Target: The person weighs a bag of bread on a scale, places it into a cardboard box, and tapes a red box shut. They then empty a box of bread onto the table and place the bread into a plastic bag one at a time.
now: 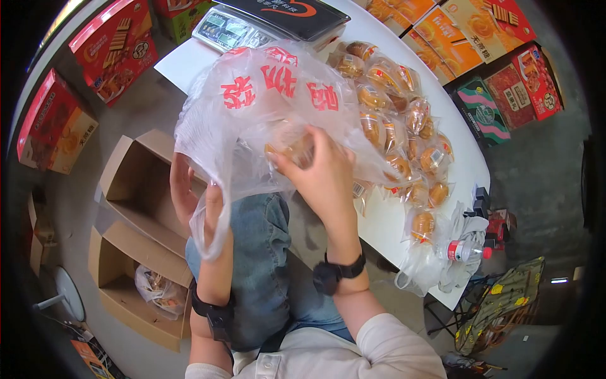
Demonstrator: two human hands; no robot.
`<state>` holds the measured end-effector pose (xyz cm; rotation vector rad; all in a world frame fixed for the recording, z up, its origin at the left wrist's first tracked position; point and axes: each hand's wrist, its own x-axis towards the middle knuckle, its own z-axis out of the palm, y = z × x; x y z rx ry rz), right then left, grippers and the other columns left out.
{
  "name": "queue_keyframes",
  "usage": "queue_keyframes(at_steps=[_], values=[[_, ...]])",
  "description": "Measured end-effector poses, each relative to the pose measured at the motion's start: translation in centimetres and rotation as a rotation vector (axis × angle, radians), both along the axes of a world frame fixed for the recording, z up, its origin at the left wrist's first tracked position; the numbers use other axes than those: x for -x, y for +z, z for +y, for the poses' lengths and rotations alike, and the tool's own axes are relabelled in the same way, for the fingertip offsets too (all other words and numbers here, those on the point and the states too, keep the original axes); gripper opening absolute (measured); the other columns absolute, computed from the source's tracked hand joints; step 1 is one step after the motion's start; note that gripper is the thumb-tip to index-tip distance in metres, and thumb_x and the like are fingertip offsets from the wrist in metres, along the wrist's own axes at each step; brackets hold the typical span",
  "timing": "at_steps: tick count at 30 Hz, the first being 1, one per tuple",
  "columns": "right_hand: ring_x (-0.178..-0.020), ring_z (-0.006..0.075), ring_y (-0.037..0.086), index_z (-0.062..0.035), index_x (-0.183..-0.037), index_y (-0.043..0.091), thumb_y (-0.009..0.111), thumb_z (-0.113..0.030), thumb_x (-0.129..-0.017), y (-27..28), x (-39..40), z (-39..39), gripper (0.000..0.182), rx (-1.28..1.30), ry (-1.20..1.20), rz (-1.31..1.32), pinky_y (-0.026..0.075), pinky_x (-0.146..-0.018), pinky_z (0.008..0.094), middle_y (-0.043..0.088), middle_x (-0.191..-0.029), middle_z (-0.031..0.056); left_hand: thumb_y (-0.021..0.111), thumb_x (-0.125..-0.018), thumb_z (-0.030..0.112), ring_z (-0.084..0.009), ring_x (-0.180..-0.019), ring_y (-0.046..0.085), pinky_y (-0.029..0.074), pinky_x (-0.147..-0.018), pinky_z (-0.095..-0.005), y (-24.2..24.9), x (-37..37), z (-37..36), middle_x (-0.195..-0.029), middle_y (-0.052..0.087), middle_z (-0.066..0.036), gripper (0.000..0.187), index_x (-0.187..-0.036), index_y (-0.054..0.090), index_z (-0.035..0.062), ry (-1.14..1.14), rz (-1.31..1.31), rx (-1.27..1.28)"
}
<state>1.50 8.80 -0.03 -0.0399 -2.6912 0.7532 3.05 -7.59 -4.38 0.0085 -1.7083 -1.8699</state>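
Left hand (pixel 184 192) gripping red-lettered translucent plastic bag (pixel 265 95) | right hand (pixel 328 170) pinching clear-wrapped brown bun (pixel 295 146) at bag's mouth | slack plastic could snag bun

one head-worn camera supplies the view. it is located above the wearer's lap and faces forward and steeply down. the lens is very wide: straight edges bow outward and dark corners frame the field. the shirt (pixel 309 360) enters at the bottom edge, with the jeans (pixel 259 249) just above. the left hand (pixel 183 196) and right hand (pixel 326 170) appear at close range near the centre. the table (pixel 385 221) extends from top centre toward lower right.
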Motion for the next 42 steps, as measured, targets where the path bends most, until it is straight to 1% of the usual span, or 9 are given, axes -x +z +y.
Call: queue_keyframes(at_steps=[3, 5, 12, 21, 23, 32, 35, 40, 42], values=[[-0.093, 0.0317, 0.052, -0.0023, -0.112, 0.050, 0.069, -0.039, -0.067, -0.2, 1.1, 0.2, 0.062, -0.155, 0.165, -0.067, 0.041, -0.082, 0.0397, 0.056, -0.100, 0.0144, 0.057, -0.080, 0.018, -0.0242, -0.124, 0.033, 0.023, -0.101, -0.0389, 0.6, 0.2, 0.3, -0.133, 0.036, -0.014, 0.061, -0.132, 0.030, -0.0001, 0.031, -0.040, -0.001], [-0.100, 0.0302, 0.051, -0.0032, -0.114, 0.053, 0.068, -0.043, -0.067, 0.5, 0.6, 0.2, 0.063, 0.008, 0.312, -0.167, 0.039, -0.086, 0.0379, 0.056, -0.109, 0.0142, 0.056, -0.080, 0.015, -0.0240, -0.124, 0.032, 0.024, -0.100, -0.0387, 1.0, 0.2, 0.5, -0.134, 0.035, -0.015, 0.061, -0.133, 0.028, 0.0009, 0.015, -0.078, -0.055], [-0.103, 0.0302, 0.050, -0.0050, -0.115, 0.054, 0.068, -0.040, -0.068, 0.3, 1.3, 0.8, 0.060, -0.005, 0.381, -0.347, 0.039, -0.089, 0.0352, 0.054, -0.112, 0.0143, 0.054, -0.079, 0.006, -0.0235, -0.124, 0.031, 0.025, -0.100, -0.0361, 1.4, 0.0, 0.8, -0.135, 0.030, -0.016, 0.063, -0.135, 0.024, 0.0014, -0.031, -0.133, -0.021], [-0.113, 0.0208, 0.047, 0.0005, -0.121, 0.048, 0.070, -0.032, -0.069, 1.6, -1.5, 4.3, 0.065, 0.840, 0.599, -0.215, 0.034, -0.096, 0.0334, 0.050, -0.123, 0.0125, 0.048, -0.083, 0.007, -0.0216, -0.119, 0.037, 0.029, -0.098, -0.0305, 0.5, -0.1, 0.3, -0.132, 0.034, -0.014, 0.058, -0.135, 0.023, -0.0001, -0.070, -0.244, 0.005], [-0.112, 0.0181, 0.047, -0.0015, -0.121, 0.048, 0.069, -0.032, -0.070, 1.4, -1.5, 4.9, 0.063, 1.028, 0.811, -0.449, 0.034, -0.096, 0.0319, 0.050, -0.122, 0.0107, 0.048, -0.083, 0.007, -0.0216, -0.118, 0.037, 0.029, -0.098, -0.0307, 1.0, -0.4, 0.6, -0.132, 0.035, -0.014, 0.058, -0.134, 0.023, -0.0003, -0.062, -0.250, -0.015], [-0.107, 0.0205, 0.051, 0.0002, -0.118, 0.051, 0.062, -0.029, -0.077, 1.6, 3.0, 2.2, 0.052, 0.326, 0.478, -0.376, 0.039, -0.089, 0.0300, 0.053, -0.117, 0.0161, 0.047, -0.081, 0.006, -0.0232, -0.120, 0.037, 0.028, -0.099, -0.0323, 1.1, -0.7, 0.9, -0.131, 0.035, -0.015, 0.056, -0.133, 0.026, -0.0019, -0.044, -0.190, 0.070], [-0.100, 0.0245, 0.054, -0.0018, -0.115, 0.054, 0.063, -0.030, -0.075, 0.5, 5.2, 2.0, 0.050, 0.199, 0.348, -0.446, 0.041, -0.085, 0.0322, 0.057, -0.108, 0.0171, 0.048, -0.079, 0.005, -0.0245, -0.120, 0.037, 0.027, -0.100, -0.0336, 0.9, -0.5, 1.0, -0.130, 0.036, -0.015, 0.056, -0.131, 0.028, -0.0025, -0.044, -0.121, 0.058], [-0.086, 0.0296, 0.058, -0.0065, -0.106, 0.058, 0.065, -0.037, -0.069, -2.4, 6.7, 2.4, 0.049, -0.329, 0.281, -0.151, 0.043, -0.080, 0.0404, 0.063, -0.081, 0.0137, 0.051, -0.077, 0.003, -0.0259, -0.119, 0.038, 0.027, -0.100, -0.0350, 0.3, -0.5, 0.5, -0.126, 0.039, -0.016, 0.057, -0.130, 0.032, -0.0005, -0.065, -0.209, 0.245], [-0.087, 0.0303, 0.058, -0.0066, -0.105, 0.058, 0.064, -0.037, -0.069, -2.3, 7.0, 1.9, 0.048, -0.380, 0.270, -0.200, 0.043, -0.080, 0.0409, 0.063, -0.085, 0.0146, 0.052, -0.076, 0.003, -0.0259, -0.118, 0.039, 0.028, -0.099, -0.0350, 1.1, -0.4, 1.1, -0.124, 0.041, -0.016, 0.057, -0.130, 0.034, 0.0013, -0.096, -0.099, 0.087]])
